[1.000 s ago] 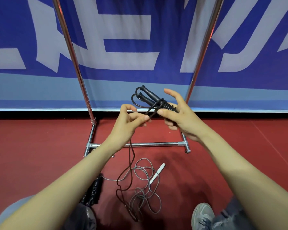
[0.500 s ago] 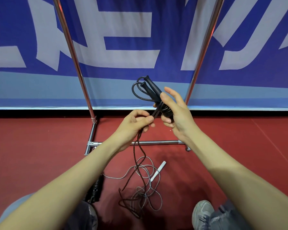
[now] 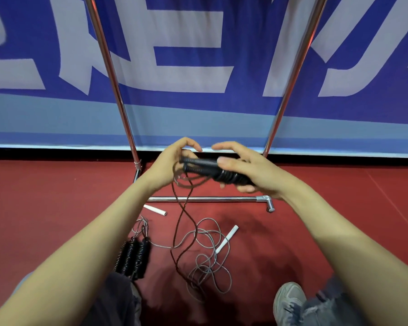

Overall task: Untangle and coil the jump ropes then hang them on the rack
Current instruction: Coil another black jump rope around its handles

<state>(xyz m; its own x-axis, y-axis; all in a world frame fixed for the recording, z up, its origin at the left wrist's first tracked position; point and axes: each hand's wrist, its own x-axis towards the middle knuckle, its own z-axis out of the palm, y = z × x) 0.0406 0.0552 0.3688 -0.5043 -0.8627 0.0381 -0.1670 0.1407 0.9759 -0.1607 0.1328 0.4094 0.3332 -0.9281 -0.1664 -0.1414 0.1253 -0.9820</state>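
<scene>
Rope light and limp, handles stiff
Right hand clamps both handles; left hand fingers curled around the cord; grip handles, not slack

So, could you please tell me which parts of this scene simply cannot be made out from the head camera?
- Rack: its top bar is cut off by the upper frame edge.
- Black handles: their rear ends are hidden inside the right hand.
- Left hand: motion-blurred, so its hold on the dark rope is unclear.
- Second black handle pair: lower ends covered by the knee.
</scene>
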